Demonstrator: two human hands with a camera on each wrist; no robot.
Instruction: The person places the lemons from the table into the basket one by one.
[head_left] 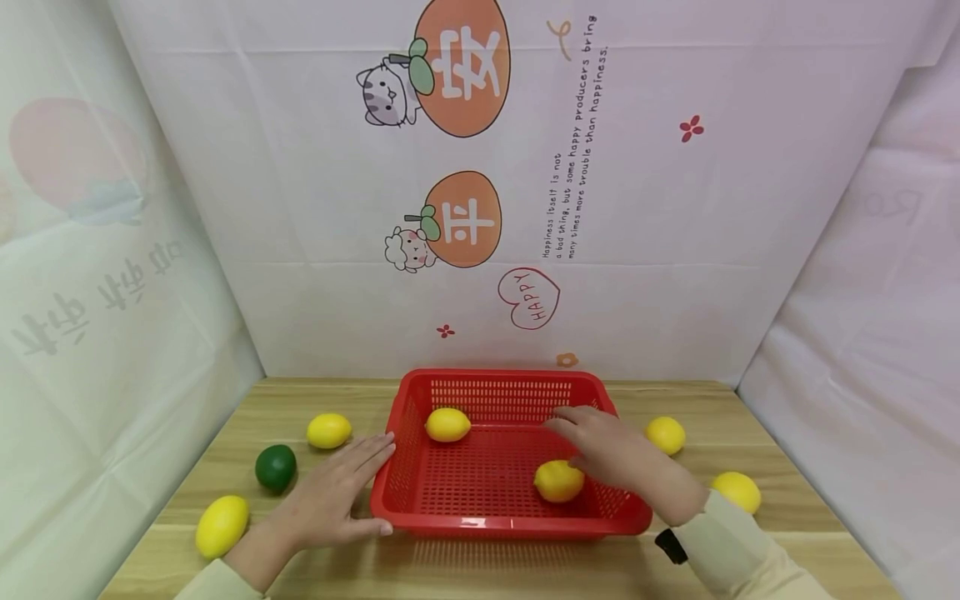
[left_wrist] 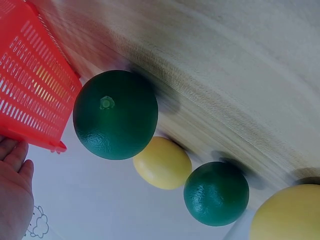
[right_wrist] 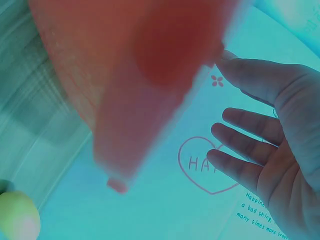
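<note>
A red plastic basket (head_left: 517, 527) with slotted walls stands on the wooden table, holding two lemons: one lemon (head_left: 447, 425) at the back left, another lemon (head_left: 559, 482) at the front right. My left hand (head_left: 324, 498) lies against the basket's left rim, fingers extended and thumb by the front corner. Over the basket's right side reaches my right hand (head_left: 611, 446), just above the nearer lemon. Its fingers (right_wrist: 245, 132) are loosely spread and hold nothing in the right wrist view. A dark green round fruit (left_wrist: 116, 115) lies near the basket beside my left hand.
Left of the basket lie a lemon (head_left: 328, 431), another green fruit (head_left: 276, 468) and a nearer lemon (head_left: 222, 526). On the right are two lemons (head_left: 665, 435), one partly behind my sleeve (head_left: 738, 533). A printed white cloth (head_left: 637, 317) hangs behind the table.
</note>
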